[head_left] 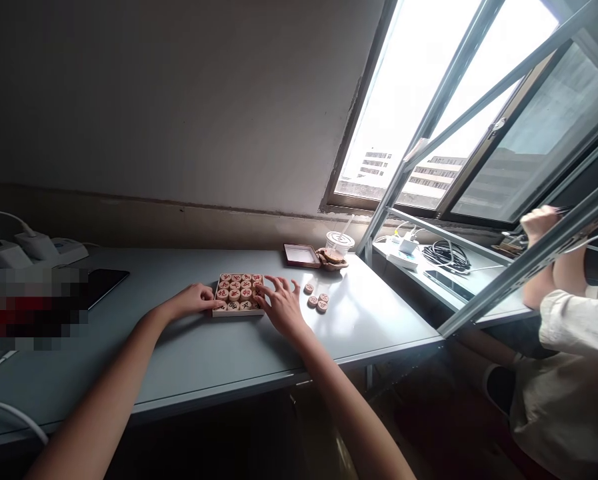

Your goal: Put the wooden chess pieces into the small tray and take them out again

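Note:
A shallow open box (239, 314) lies on the desk, filled with rows of round wooden Chinese chess pieces (234, 294) marked in red and black. At its left edge, my left hand (193, 300) has curled fingers and a thumb over the near-left corner, gripping the side of the box. My right hand (283, 305) reaches over the right edge with fingers spread, and its nearest fingertips touch pieces in the right column. Those fingers partly hide that column. Several loose Chinese chess pieces (322, 306) lie on the desk to the right of my right hand.
A box lid (301, 255) lies near the wall beside a plastic cup with a straw (339, 241). A dark phone (107, 283) and power strip (69, 251) are at left. Metal frame bars (385, 207) bound the desk's right side. Beyond them sits another person (569, 373).

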`<state>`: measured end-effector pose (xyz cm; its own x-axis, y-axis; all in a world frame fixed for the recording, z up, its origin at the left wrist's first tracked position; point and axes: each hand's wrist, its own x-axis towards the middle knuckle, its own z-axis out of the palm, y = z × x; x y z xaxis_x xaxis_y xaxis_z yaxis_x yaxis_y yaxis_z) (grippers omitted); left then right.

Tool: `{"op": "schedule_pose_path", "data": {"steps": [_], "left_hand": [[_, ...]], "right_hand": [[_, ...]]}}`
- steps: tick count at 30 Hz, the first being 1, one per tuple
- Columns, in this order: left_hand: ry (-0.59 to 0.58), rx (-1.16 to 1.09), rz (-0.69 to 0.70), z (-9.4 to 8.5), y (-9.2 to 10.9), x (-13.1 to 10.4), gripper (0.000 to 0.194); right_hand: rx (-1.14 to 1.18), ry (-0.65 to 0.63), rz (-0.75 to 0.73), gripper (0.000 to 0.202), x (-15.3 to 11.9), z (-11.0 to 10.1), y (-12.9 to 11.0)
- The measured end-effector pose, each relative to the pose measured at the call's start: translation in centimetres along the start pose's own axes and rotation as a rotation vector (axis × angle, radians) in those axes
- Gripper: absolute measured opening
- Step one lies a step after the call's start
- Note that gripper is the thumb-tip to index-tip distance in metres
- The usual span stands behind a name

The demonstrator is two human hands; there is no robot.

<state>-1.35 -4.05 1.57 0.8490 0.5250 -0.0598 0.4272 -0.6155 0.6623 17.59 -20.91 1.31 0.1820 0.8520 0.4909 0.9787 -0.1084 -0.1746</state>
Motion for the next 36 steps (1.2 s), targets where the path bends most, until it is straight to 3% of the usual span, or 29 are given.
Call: {"op": "schedule_pose_path", "data": {"steps": [6,13,22,27,36], "left_hand": [[-0.012,-0.004,0.004,-0.1,0.1,-0.1,0.051],[-0.017,-0.005,0.001,0.0,-0.4,0.1,0.051],[-0.013,-0.006,-0.003,-0.1,0.4,-0.3,0.053],[-0.004,-0.005,0.011,-0.1,0.6,-0.4,0.053],[-0.008,0.003,-0.003,-0.1,0.7,-0.4,0.051]], "right_hand": [[0.000,-0.021,-0.090,0.022,0.0,-0.9,-0.2],[-0.010,0.001,-0.079,0.023,0.3,-0.9,-0.2],[-0.112,-0.116,-0.367,0.019,3.9,-1.0,0.9],[-0.121,-0.118,-0.558,0.020,5.2,-1.2,1.4],[-0.107,-0.150,-0.596,0.023,6.0,-0.7,2.6]]}}
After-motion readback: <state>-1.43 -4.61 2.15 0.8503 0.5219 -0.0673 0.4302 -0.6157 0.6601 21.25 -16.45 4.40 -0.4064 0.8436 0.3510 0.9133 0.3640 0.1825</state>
